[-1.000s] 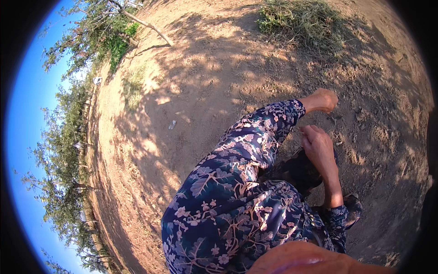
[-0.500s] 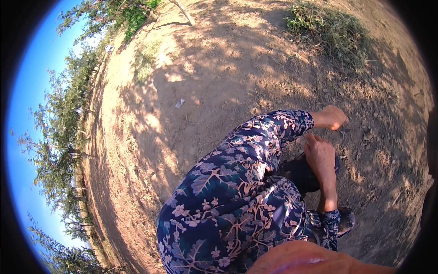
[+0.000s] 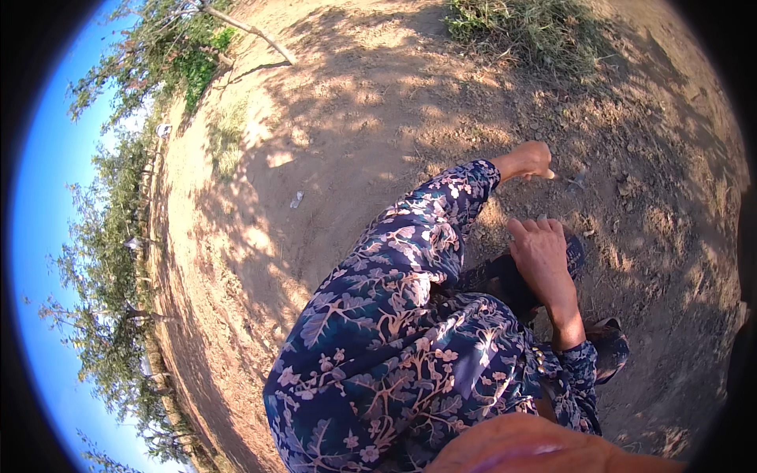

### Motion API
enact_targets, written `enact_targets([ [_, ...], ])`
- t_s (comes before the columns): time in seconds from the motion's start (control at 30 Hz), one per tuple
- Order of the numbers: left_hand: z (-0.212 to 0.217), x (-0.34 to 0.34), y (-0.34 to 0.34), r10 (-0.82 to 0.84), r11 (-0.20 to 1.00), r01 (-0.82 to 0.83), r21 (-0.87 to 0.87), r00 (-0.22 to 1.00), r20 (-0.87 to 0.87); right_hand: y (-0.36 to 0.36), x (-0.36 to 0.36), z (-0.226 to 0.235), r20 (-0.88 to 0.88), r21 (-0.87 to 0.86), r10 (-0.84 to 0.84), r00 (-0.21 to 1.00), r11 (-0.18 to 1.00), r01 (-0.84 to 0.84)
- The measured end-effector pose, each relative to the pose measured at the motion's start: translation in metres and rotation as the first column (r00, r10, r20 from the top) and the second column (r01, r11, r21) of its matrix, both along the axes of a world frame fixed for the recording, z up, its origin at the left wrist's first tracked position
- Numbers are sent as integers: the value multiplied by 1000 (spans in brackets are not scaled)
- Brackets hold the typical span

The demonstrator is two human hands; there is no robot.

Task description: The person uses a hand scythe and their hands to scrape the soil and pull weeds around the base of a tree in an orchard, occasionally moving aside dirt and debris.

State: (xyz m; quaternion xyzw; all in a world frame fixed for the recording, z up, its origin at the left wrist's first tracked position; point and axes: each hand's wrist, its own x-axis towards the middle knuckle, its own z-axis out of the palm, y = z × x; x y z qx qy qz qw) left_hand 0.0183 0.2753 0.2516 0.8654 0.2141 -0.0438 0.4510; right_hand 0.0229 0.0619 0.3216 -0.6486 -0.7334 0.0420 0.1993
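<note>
My left hand [image 3: 530, 160] reaches out from a dark blue floral sleeve [image 3: 441, 213] over the dry dirt ground [image 3: 355, 142]. Its fingers are curled closed. A small pale bit shows at its lower edge; I cannot make out what that is. My right hand [image 3: 540, 251] lies flat, fingers together, on a dark rounded thing [image 3: 574, 254] near my body, gripping nothing. The same floral cloth [image 3: 394, 355] covers my lap and fills the lower middle of the view.
A dark sandal [image 3: 609, 348] sits on the ground at my lower right. A tuft of dry grass [image 3: 528, 31] grows at the top. A small pale scrap [image 3: 296, 200] lies on the dirt to the left. Trees [image 3: 118, 236] line the far left edge.
The view has swung a little between frames. My left hand stays stretched out and closed. My right hand stays on the dark thing, fingers now flatter.
</note>
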Motion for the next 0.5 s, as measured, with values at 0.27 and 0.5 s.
enact_targets([
  [0.27,-37,-43,-13,336,828,-455,-328,871,-359,-20,-7,-16,5,-3,-53,999,999,53],
  [0.5,-79,-85,-31,472,493,-654,-575,755,-455,-41,-3,-15,-55,-13,-84,995,996,84],
])
